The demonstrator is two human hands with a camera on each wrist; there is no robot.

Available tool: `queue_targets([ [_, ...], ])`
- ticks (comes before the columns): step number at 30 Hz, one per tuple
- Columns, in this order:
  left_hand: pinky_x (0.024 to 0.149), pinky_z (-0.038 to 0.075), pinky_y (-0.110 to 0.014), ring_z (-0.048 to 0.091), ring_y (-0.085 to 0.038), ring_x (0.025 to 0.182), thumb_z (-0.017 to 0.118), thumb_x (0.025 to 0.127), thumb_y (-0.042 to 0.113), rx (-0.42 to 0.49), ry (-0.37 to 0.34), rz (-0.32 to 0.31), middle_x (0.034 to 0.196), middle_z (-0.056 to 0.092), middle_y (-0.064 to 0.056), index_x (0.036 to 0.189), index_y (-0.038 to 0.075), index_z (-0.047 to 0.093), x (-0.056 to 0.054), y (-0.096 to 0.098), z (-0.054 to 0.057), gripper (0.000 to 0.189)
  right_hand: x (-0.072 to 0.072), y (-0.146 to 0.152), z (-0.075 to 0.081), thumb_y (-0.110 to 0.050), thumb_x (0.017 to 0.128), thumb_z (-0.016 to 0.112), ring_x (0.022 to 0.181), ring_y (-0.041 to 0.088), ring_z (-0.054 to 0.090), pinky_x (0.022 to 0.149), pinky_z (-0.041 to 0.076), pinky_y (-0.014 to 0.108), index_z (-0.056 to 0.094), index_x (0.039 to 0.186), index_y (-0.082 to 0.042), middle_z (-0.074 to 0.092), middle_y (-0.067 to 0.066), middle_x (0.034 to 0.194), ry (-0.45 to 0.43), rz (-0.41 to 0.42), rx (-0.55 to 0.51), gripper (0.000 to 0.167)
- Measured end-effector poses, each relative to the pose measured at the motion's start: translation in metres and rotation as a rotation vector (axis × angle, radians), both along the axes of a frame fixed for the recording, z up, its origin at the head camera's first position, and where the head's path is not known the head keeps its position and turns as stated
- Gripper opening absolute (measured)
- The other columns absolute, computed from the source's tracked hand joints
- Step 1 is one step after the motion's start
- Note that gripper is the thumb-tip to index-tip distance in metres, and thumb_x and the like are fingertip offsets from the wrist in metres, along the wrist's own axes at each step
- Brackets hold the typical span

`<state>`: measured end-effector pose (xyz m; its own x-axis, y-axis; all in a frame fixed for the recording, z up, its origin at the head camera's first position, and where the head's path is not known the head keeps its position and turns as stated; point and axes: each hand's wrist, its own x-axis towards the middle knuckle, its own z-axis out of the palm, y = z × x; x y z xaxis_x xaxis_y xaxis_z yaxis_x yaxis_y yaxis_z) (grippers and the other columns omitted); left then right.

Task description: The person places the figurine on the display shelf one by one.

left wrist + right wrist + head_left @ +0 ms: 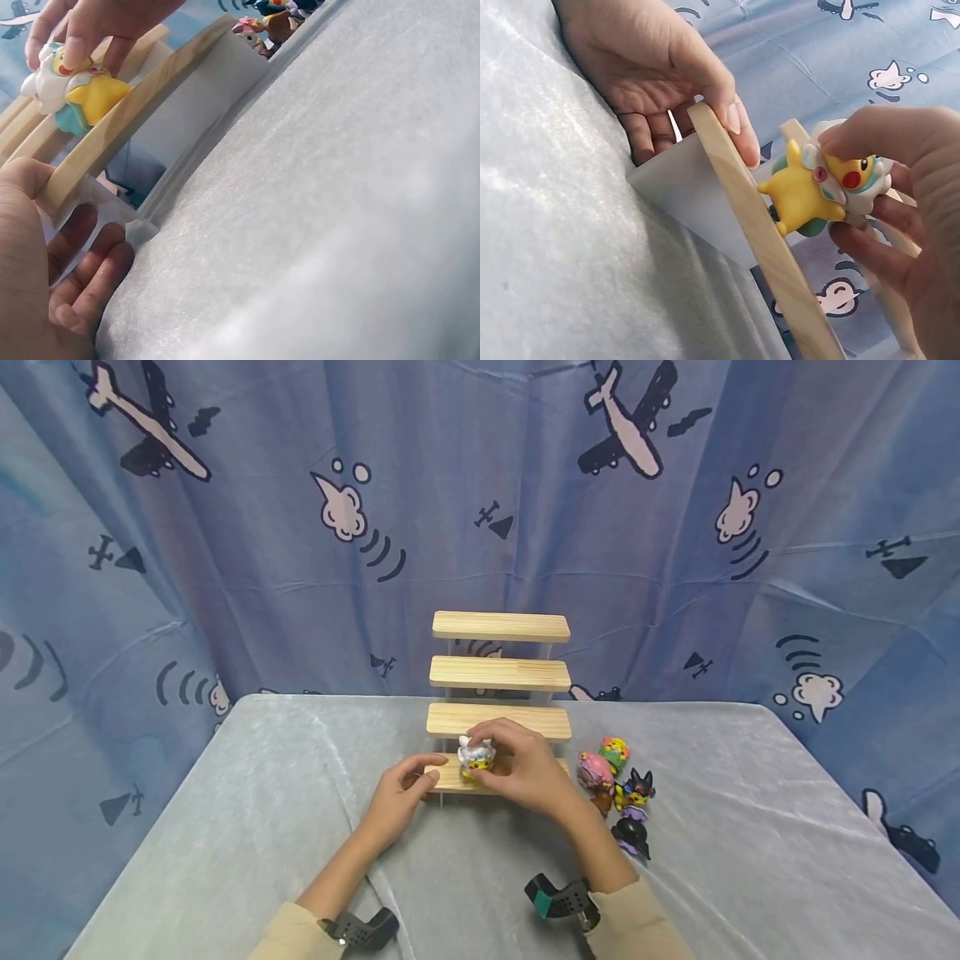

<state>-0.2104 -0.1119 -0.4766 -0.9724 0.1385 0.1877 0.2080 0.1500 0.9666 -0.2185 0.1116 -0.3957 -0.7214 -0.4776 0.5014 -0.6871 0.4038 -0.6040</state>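
Observation:
A four-step wooden display stand (457, 718) has pale boards on clear supports. At the left end of its lowest board (739, 202), my left hand (395, 797) grips the edge, thumb on the board and fingers around the clear support. My right hand (528, 768) holds a small yellow figurine (799, 196) by its white headpiece, thumb on one side and fingers on the other. The figurine has red cheeks and a teal part behind its body. Its feet are right at the lowest board's surface, left of the middle.
Right of the stand, several figurines lie close together: a pink one (595, 770), one in green (615, 753), one with black ears (639, 785) and one with a black hat (632, 835). Grey cloth (300, 793) covers the table. A blue patterned curtain (480, 493) hangs behind.

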Motion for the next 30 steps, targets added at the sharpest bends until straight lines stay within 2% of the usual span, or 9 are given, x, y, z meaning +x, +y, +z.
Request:
queue_targets([
  [14,0.074,0.057,-0.024,0.063,-0.005,0.083,0.062,0.099,0.013,-0.001,0.001,-0.012,0.125,0.068,-0.017,0.121,0.004,0.069,0.001,0.001,-0.001,0.025,0.002,-0.001,-0.003,-0.001,0.078,0.084,0.111,0.024,0.069,0.088,0.060,0.025,0.071,0.111,-0.010,0.070,0.007,0.122,-0.044,-0.007,-0.040,0.036],
  [23,0.074,0.057,-0.023,0.063,-0.005,0.082,0.062,0.099,0.012,0.006,-0.003,-0.009,0.124,0.068,-0.018,0.121,0.003,0.069,0.002,0.000,0.001,0.025,0.004,-0.004,-0.001,-0.007,0.078,0.085,0.114,0.021,0.066,0.095,0.059,0.034,0.072,0.112,-0.013,0.069,0.004,0.123,-0.008,-0.037,-0.008,0.036],
  [26,0.074,0.057,-0.023,0.063,-0.005,0.082,0.062,0.098,0.011,0.008,-0.002,-0.002,0.124,0.068,-0.018,0.121,0.003,0.069,0.003,0.000,0.001,0.025,0.005,-0.003,0.002,-0.012,0.080,0.085,0.117,0.021,0.065,0.096,0.059,0.035,0.072,0.114,-0.012,0.069,0.004,0.125,0.005,-0.040,0.021,0.037],
  [30,0.074,0.058,-0.024,0.064,-0.004,0.083,0.063,0.098,0.012,0.020,0.004,-0.007,0.125,0.068,-0.018,0.121,0.003,0.069,0.002,0.001,0.001,0.025,0.007,0.003,0.011,-0.019,0.082,0.085,0.123,0.023,0.063,0.103,0.055,0.044,0.072,0.116,-0.013,0.068,0.005,0.128,0.054,-0.081,0.045,0.037],
])
